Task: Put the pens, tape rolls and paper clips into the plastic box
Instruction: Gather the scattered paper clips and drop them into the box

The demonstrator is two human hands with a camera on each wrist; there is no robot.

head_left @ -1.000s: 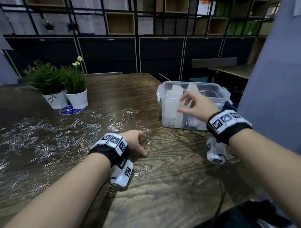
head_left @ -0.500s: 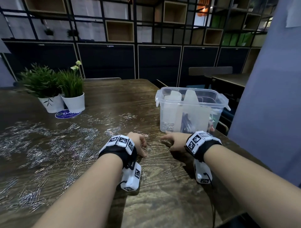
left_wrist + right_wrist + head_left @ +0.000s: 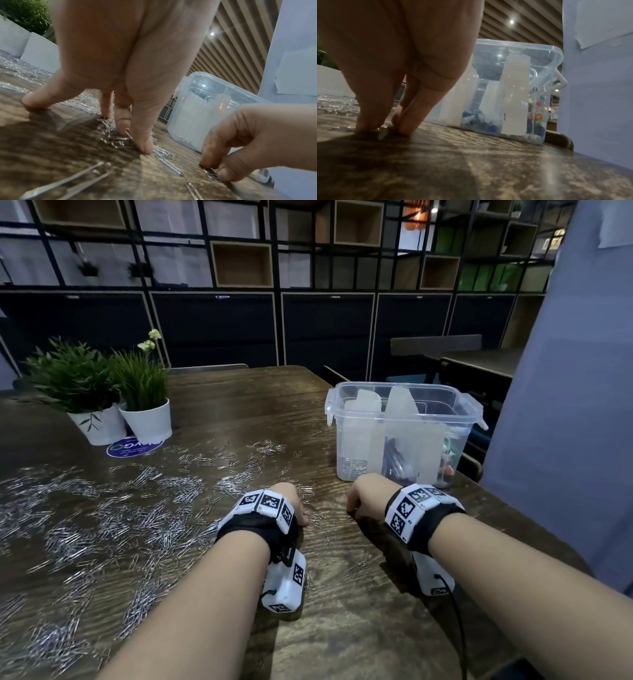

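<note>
Silver paper clips lie scattered over the left and middle of the dark wooden table. The clear plastic box stands at the far right without a lid, holding pens and white upright pieces. My left hand has its fingertips planted on the table among clips, thumb spread apart. Just to its right, in front of the box, my right hand pinches a few clips off the wood between thumb and fingers. Coloured pen caps show through the box wall.
Two white pots with green plants stand at the back left beside a blue round sticker. A blue-grey partition rises close to the table's right edge, right behind the box. Dark cabinets and shelves fill the background.
My right hand came down from above the box to the table beside the left hand and closed its fingers on clips. The left hand stayed in place.
</note>
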